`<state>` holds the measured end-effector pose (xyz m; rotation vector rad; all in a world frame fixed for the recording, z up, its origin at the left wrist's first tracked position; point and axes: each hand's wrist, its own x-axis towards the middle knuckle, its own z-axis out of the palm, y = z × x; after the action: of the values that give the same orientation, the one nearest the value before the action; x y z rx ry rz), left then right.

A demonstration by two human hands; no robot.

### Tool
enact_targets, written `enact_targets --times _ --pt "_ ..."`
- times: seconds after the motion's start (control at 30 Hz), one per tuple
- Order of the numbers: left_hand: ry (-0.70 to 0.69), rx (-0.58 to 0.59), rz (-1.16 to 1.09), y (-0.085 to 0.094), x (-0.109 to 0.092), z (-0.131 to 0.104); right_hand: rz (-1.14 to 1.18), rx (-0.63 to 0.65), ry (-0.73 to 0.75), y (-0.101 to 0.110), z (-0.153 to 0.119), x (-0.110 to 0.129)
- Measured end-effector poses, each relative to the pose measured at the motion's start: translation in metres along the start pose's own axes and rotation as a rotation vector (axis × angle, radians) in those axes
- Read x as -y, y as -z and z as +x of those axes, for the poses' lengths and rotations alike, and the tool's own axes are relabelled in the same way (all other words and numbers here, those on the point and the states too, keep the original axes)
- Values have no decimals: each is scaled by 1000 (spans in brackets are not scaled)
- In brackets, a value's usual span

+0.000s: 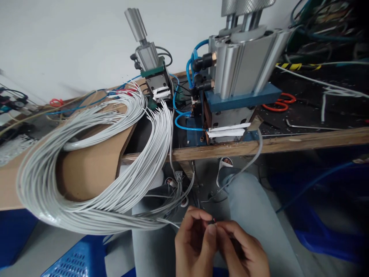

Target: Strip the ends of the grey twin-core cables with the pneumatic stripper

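Observation:
My left hand and my right hand meet low in the view, above my lap. Between their pinched fingertips shows a small cable end with a dark and a reddish bit. A grey cable runs from the large bundle into my left hand. My right fingers press right beside my left thumb on that same end, and the fingertips partly hide it. The thick bundle of grey-white cables loops from the bench down to my left side, its cut ends fanned out near the pneumatic machines.
A large pneumatic machine stands at the bench edge, a smaller one behind it. Cardboard lies under the cables. Blue air tubes, a red coiled tube and a hex key are nearby. A blue stool stands below.

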<state>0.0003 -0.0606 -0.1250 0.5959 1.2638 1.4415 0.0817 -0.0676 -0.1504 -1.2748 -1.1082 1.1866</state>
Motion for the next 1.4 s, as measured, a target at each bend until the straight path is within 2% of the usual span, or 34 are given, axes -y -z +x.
enact_targets --times 0.17,0.27,0.37,0.5,0.57,0.63,0.7,0.77,0.9,1.0,1.1,1.4 --pt "9 145 101 6 -13 6 -166 130 189 12 10 2" --pt "-81 234 272 14 -19 11 -262 201 318 19 15 5" --pt "-164 369 487 22 -29 20 -362 326 339 28 21 13" --pt "-16 631 875 29 -49 32 -559 613 383 41 32 31" --pt "34 713 943 28 -53 34 -574 682 410 44 36 36" --pt "46 627 747 24 -48 32 -517 585 365 41 36 34" --pt "13 388 408 17 -35 25 -390 407 288 34 30 26" --pt "22 230 160 9 -21 16 -251 224 229 23 21 17" --pt "31 70 -7 -1 -3 2 -128 31 96 4 4 7" --pt "-40 16 9 -2 3 -2 -85 -53 24 -2 -3 7" --pt "-107 -3 54 -2 8 -4 -47 -82 5 -4 -6 6" --pt "-144 -16 32 -5 18 -8 -51 -134 46 -5 -8 5"
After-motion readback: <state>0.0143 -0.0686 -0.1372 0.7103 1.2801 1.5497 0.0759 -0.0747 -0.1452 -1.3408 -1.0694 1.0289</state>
